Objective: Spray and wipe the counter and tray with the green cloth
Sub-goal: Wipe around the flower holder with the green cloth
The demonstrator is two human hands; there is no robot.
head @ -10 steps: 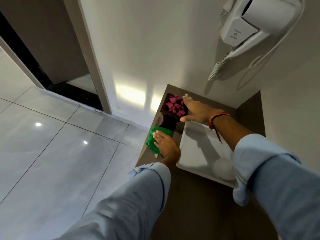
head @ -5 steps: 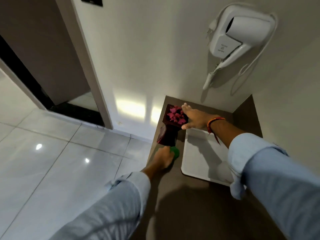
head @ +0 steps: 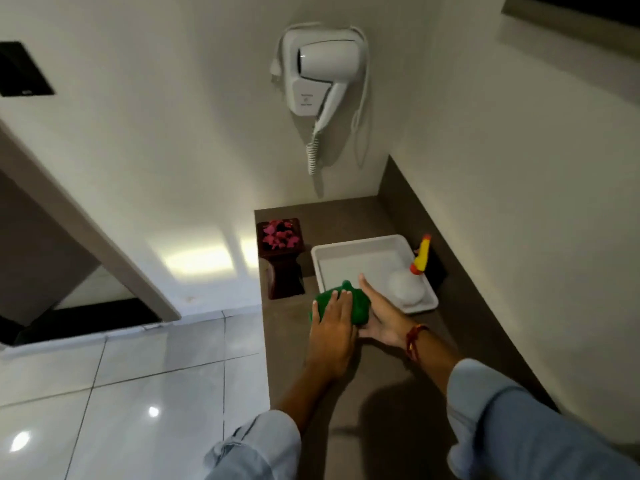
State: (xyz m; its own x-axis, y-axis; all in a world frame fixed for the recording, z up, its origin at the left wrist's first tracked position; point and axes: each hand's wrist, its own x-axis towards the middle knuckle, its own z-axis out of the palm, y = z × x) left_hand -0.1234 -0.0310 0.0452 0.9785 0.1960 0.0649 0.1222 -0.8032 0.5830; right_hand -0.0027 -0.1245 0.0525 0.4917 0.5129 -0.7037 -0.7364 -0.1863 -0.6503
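The green cloth (head: 349, 304) is bunched on the brown counter (head: 374, 386), just in front of the white tray (head: 360, 261). My left hand (head: 332, 327) lies flat on top of the cloth. Palm up, my right hand (head: 382, 317) cups the cloth's right side with its fingers under the bunch. A spray bottle (head: 408, 285) with a yellow and red nozzle stands in the tray's right front corner, apart from both hands.
A dark wooden pot with pink flowers (head: 281, 258) stands at the counter's back left, close to the tray. A white hair dryer (head: 320, 81) hangs on the wall above. The counter's left edge drops to a glossy tiled floor (head: 121, 393). A wall bounds the right side.
My right hand left the flower pot and came back to the cloth. The pot stands upright again on the counter. My left hand drew the cloth nearer, to the tray's front edge. The view tilted up.
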